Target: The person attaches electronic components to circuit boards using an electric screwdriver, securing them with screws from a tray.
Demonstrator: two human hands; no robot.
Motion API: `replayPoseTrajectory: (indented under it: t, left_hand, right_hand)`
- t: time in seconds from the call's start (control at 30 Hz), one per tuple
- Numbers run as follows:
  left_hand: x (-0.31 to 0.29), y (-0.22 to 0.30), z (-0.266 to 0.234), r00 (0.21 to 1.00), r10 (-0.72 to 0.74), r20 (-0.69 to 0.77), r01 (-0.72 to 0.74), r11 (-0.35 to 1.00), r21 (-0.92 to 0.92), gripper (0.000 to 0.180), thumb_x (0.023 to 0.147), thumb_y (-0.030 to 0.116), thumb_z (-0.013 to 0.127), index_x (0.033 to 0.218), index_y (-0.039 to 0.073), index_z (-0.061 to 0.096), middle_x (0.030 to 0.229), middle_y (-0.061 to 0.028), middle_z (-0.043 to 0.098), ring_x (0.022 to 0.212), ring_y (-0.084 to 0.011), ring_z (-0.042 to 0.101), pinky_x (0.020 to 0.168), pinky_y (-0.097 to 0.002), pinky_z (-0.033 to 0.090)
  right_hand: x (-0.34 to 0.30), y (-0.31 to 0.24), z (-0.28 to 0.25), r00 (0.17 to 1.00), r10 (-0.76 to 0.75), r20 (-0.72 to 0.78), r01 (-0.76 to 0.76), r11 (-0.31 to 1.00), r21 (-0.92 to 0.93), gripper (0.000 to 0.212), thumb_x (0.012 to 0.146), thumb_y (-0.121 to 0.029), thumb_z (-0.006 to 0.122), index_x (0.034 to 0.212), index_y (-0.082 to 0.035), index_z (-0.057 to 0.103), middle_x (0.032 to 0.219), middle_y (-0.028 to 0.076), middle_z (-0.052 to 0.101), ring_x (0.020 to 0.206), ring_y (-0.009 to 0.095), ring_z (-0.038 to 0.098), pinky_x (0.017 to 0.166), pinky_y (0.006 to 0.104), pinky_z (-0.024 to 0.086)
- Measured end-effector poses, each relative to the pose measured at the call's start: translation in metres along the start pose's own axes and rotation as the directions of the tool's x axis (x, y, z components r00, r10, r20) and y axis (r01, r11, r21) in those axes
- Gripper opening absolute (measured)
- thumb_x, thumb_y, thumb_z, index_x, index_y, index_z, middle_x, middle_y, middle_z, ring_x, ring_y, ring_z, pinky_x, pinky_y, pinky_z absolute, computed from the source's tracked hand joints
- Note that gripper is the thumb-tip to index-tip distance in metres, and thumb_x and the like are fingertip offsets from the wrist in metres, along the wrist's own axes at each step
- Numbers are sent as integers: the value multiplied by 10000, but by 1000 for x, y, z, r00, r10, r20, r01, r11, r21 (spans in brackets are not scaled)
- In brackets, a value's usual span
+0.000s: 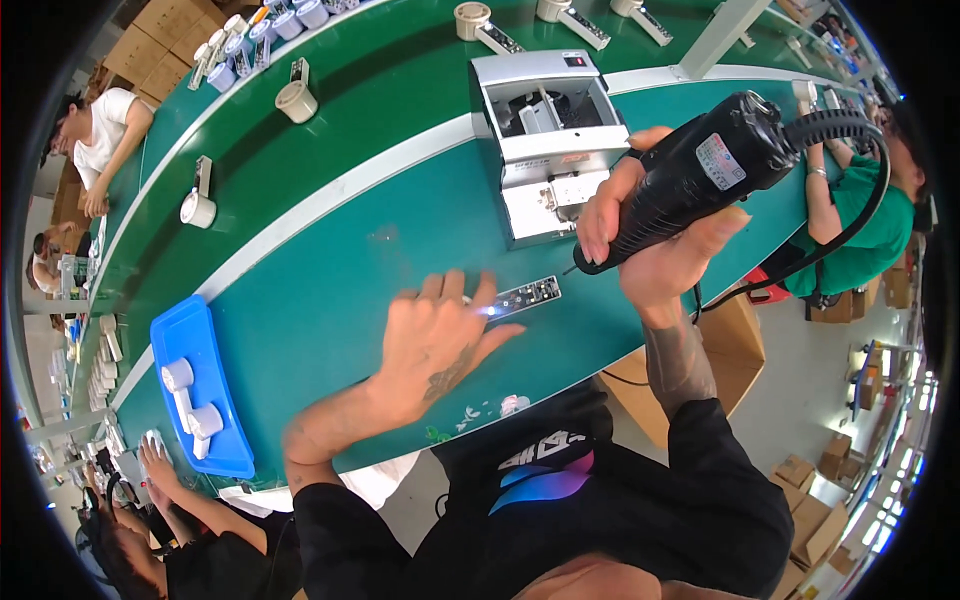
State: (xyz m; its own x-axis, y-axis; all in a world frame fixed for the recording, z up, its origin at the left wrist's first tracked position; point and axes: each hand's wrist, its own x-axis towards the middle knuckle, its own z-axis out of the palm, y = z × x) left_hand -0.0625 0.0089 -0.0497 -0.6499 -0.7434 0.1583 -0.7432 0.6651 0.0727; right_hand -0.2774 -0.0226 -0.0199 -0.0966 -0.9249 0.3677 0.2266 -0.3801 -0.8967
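Green table (330,290), roomy leftward: right hand (668,262) grips screwdriver (700,170), spread left hand (432,335) overlaps board (532,296).

A black corded driver (675,190) slants tip-down near a slim, lit circuit-board strip (527,297) lying on the green worktop (330,270).

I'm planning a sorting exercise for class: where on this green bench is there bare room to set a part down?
Widest: the bench between tray, white rail and left hand. Smaller: between the board and the bench's near edge. Crowded: around the board's right end, with machine, driver and right hand close by.
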Motion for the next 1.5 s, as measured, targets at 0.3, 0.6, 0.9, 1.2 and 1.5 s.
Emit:
replayPoseTrajectory:
  t: [0.3,0.6,0.9,1.2,1.5]
  left_hand:
    - [1,4,22,1000,26,-14,-27,999,-43,353,862,382,684,1078,104,720,748,-58,586,672,-195,601,562,-329,445]
    - [1,5,23,1000,28,0,-28,998,-54,316,871,351,684,1030,80,712,730,-56,590,680,-194,601,568,-329,430]
    - [4,6,21,999,30,37,-29,999,-28,282,871,346,685,967,80,687,724,-40,580,713,-186,605,589,-326,436]
    - [0,8,24,1000,29,-2,-29,1000,7,297,855,371,697,978,100,686,738,-33,585,723,-185,597,593,-332,441]
    - [1,7,24,1000,18,1,-18,1000,-11,295,850,371,703,981,107,696,730,-34,583,716,-185,598,579,-328,436]
  right_hand:
    - [-3,16,4,999,49,23,-49,998,-36,1006,765,-928,335,1229,-38,392,583,74,485,406,169,473,402,303,409]
    - [-10,25,4,996,73,56,-74,997,15,980,735,-932,400,1174,-57,399,583,68,490,414,159,468,406,296,407]
    - [-20,24,8,995,86,55,-89,995,51,987,683,-946,451,1089,-47,434,585,71,500,440,157,483,419,292,414]
    - [21,-10,-3,960,-279,34,244,888,389,1054,709,-981,282,1228,-82,466,650,90,518,441,189,455,410,325,388]
    - [35,5,7,992,-128,-20,123,979,-160,975,835,-888,248,1112,20,469,548,73,492,425,152,474,424,273,397]
